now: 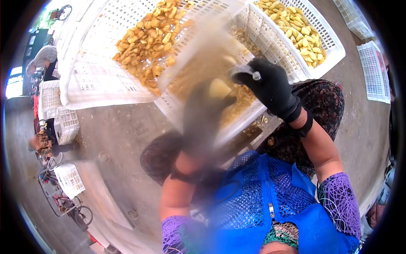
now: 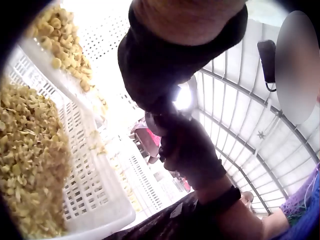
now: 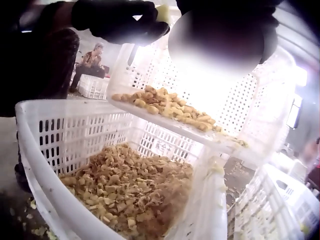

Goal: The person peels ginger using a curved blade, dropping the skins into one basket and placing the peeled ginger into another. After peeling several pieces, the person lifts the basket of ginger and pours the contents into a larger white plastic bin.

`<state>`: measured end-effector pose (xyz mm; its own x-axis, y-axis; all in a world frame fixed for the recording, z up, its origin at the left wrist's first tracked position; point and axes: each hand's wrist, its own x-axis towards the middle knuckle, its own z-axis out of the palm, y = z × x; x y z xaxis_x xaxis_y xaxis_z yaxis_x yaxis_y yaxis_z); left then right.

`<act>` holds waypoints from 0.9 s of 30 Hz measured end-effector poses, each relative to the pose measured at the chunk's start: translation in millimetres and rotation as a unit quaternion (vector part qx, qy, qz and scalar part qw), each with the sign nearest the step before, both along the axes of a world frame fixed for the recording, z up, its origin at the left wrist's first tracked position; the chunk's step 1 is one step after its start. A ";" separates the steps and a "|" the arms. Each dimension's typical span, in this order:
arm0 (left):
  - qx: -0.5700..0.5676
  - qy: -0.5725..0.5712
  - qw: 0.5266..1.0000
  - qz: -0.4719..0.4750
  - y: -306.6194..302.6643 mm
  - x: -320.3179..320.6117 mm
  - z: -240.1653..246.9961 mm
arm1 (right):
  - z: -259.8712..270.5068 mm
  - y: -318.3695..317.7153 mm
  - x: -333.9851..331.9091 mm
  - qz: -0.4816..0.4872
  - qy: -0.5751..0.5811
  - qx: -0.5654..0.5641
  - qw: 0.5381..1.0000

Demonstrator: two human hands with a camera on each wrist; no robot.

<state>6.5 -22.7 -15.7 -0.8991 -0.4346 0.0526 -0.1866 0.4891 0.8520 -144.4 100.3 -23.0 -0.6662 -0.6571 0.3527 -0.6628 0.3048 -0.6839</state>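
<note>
My left hand (image 1: pixel 203 112), black-gloved and motion-blurred, holds a pale yellow peeled piece of produce (image 1: pixel 220 89) over a white crate of shavings. In the right wrist view the piece (image 3: pixel 163 13) shows at the fingertips of my left hand (image 3: pixel 122 22). My right hand (image 1: pixel 272 86), also black-gloved, grips a small hand tool (image 1: pixel 256 76) with a shiny round metal end; its working part is blurred. Both hands are close together in the left wrist view, the right hand (image 2: pixel 192 155) beyond the left hand (image 2: pixel 160 65). Below them lie yellowish peel shavings (image 3: pixel 132 192).
A tilted white crate (image 1: pixel 89 91) holds brownish-yellow pieces (image 1: pixel 148 40) at the left. At the upper right, another crate (image 1: pixel 336 53) holds peeled yellow pieces (image 1: pixel 302 31). The shavings crate (image 3: pixel 42 165) stands between my knees. More crates (image 1: pixel 67 125) and seated people are farther off.
</note>
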 end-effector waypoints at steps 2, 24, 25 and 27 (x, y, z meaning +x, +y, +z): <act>-0.015 0.056 0.997 0.049 3.7 -5.9 14.5 | -3.6 1.3 6.5 0.035 -0.029 0.018 0.999; -0.104 0.081 0.991 -0.021 -1.3 7.5 22.3 | -22.4 1.5 11.2 0.088 0.137 0.097 0.982; -0.100 0.082 0.991 -0.021 -1.5 7.6 23.1 | -22.9 1.6 10.5 0.089 0.137 0.097 0.982; -0.093 0.086 0.992 -0.026 -1.9 8.2 24.8 | -24.1 1.6 9.7 0.105 0.136 0.081 0.982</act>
